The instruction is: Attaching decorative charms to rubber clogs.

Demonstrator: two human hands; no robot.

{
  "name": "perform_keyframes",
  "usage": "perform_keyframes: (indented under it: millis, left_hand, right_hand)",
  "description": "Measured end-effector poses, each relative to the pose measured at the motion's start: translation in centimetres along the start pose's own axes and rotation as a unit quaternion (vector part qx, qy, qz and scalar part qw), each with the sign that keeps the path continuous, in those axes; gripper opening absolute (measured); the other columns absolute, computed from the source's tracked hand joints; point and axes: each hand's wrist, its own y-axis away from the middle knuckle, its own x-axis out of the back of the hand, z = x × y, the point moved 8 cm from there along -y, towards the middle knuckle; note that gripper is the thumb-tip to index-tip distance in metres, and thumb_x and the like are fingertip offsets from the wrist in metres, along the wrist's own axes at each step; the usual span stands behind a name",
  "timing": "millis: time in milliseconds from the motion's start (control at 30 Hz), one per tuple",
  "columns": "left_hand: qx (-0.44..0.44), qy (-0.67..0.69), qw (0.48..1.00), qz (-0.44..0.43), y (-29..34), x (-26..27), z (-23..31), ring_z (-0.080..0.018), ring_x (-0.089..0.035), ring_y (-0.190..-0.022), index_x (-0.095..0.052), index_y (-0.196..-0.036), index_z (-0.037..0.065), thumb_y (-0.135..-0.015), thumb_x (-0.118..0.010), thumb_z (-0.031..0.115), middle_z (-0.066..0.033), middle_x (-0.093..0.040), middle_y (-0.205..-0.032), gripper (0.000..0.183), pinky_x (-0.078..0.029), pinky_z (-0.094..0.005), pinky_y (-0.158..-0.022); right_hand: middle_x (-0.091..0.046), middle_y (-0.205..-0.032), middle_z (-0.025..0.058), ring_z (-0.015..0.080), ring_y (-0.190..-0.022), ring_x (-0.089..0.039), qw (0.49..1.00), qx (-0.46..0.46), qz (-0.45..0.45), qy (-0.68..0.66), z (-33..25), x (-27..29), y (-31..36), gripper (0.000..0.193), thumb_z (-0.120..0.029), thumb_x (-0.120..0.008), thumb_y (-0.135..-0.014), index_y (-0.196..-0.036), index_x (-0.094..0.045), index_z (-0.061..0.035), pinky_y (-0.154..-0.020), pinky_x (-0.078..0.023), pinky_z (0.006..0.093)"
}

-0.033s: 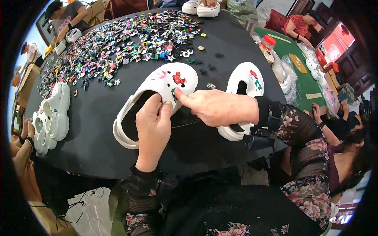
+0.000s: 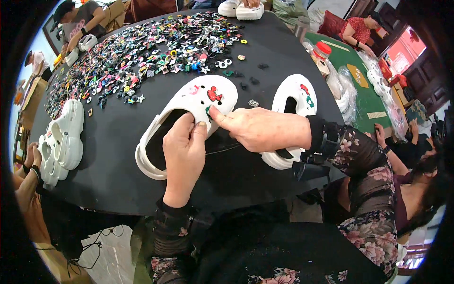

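A white clog (image 2: pixel 189 102) lies on the black round table (image 2: pixel 113 156) in front of me, with a pink charm and a red charm (image 2: pixel 214 94) fixed in its top. My left hand (image 2: pixel 182 151) grips the clog's side at the foot opening. My right hand (image 2: pixel 260 128) reaches in from the right and pinches a small green charm (image 2: pixel 207 110) against the clog's top. A second white clog (image 2: pixel 295 94) with a red and a green charm lies to the right, its heel end hidden under my right forearm.
Several small colourful charms (image 2: pixel 142 52) are spread over the far half of the table. More white clogs stand at the left edge (image 2: pixel 64 137) and the far edge (image 2: pixel 239 9). Other people sit around. A green table with a red-capped jar (image 2: pixel 322 51) stands at the right.
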Motion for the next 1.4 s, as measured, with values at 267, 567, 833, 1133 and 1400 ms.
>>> perform_keyframes:
  millis: [267,567,833,1133,1400]
  left_hand:
    - [-0.012,0.04,0.999,0.011,0.4,-0.1,-0.2,-0.0141,-0.05,-0.057,-0.057,-0.088,-0.007,-0.086,-0.058,0.0,-0.0121,-0.055,-0.066,0.008,-0.041,-0.0287,-0.055]
    - [0.029,0.072,0.997,-0.02,0.0,-1.1,0.1,-0.0088,-0.047,-0.062,-0.057,-0.086,-0.009,-0.087,-0.054,-0.001,-0.0062,-0.055,-0.067,0.008,-0.042,-0.0264,-0.058]
    - [0.059,0.092,0.994,0.001,-0.3,-0.5,-0.3,-0.0072,-0.049,-0.072,-0.061,-0.096,-0.007,-0.09,-0.055,0.004,-0.003,-0.059,-0.079,0.014,-0.041,-0.0232,-0.066]
    - [0.093,0.146,0.984,-0.036,-0.3,-0.2,-1.3,-0.0075,-0.051,-0.078,-0.061,-0.105,-0.008,-0.091,-0.053,0.007,-0.0032,-0.06,-0.087,0.021,-0.041,-0.0229,-0.07]
    - [0.087,0.117,0.986,-0.084,-0.8,-0.9,-0.5,-0.0069,-0.051,-0.076,-0.06,-0.106,-0.009,-0.092,-0.054,0.009,-0.0034,-0.061,-0.089,0.024,-0.042,-0.0238,-0.069]
  right_hand:
    - [-0.063,-0.081,0.0272,0.0399,-0.079,-0.065,1.0,0.021,-0.002,0.023,-0.5,0.1,-0.5,0.057,0.001,-0.05,-0.078,-0.129,-0.035,0.0223,-0.066,-0.052,0.0444]
    - [-0.062,-0.073,0.021,0.0319,-0.069,-0.064,0.991,0.048,0.018,0.121,-0.4,-0.6,-1.2,0.048,-0.001,-0.056,-0.074,-0.114,-0.049,0.0237,-0.06,-0.052,0.0366]
    - [-0.066,-0.086,0.0228,0.0368,-0.082,-0.066,0.996,-0.019,0.092,0.001,1.8,2.2,-1.9,0.028,-0.007,-0.066,-0.079,-0.103,-0.065,0.0071,-0.074,-0.052,0.0401]
    - [-0.067,-0.085,0.0238,0.0325,-0.079,-0.069,0.964,-0.041,0.209,-0.161,2.8,3.5,-1.0,0.018,-0.003,-0.065,-0.079,-0.095,-0.07,0.004,-0.073,-0.053,0.036]
    - [-0.068,-0.084,0.0236,0.0352,-0.078,-0.068,0.969,-0.05,0.211,-0.117,2.7,3.6,-1.0,0.015,-0.005,-0.063,-0.081,-0.09,-0.068,0.0058,-0.074,-0.053,0.0385]
